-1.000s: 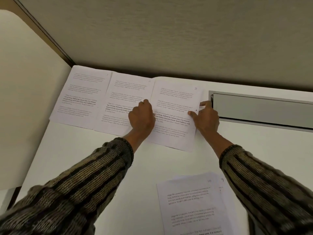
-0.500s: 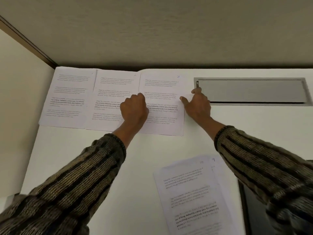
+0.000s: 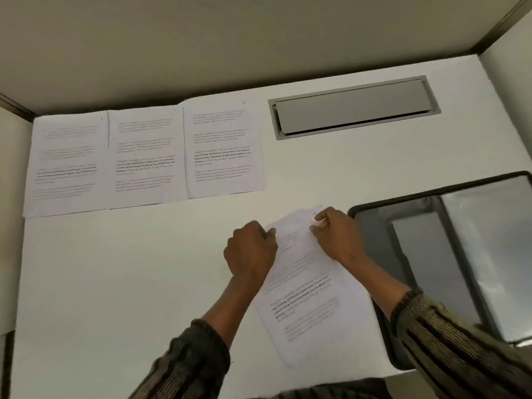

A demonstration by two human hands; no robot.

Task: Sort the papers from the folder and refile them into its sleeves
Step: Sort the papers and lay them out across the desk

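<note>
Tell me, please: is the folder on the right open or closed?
Open: the folder lies flat, and its shiny sleeves show on both sides of a dark middle band.

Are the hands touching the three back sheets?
No, the left hand and right hand are on the nearer stack, apart from those sheets.

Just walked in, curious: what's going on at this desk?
A person is sorting printed pages on a desk. Three sheets lie side by side along the far edge. Nearer, the right hand pinches the top corner of a paper stack while the left hand rests at its left edge. An open folder lies alongside.
</note>
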